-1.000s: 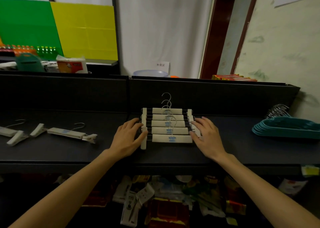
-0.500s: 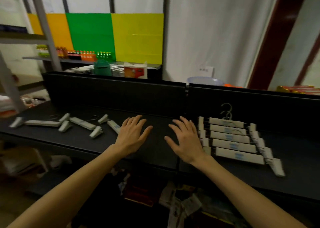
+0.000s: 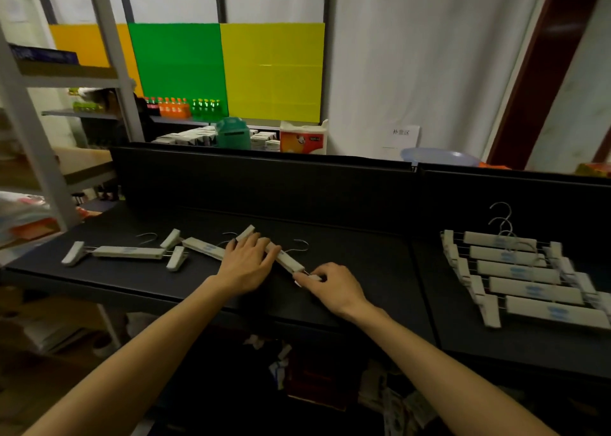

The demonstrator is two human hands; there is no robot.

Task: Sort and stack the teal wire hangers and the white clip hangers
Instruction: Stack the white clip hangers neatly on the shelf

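We see a black desk (image 3: pixel 363 270) with a raised back panel. On its right lies a neat stack of white clip hangers (image 3: pixel 525 280); on its left three loose white clip hangers (image 3: pixel 129 252) lie scattered, partly overlapping.

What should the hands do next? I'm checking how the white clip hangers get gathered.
Probably lift the nearest loose clip hanger and carry it right to the stack of clip hangers. The right hand pinches its near end clip, the left hand rests on its far end, and two other loose hangers lie further left.
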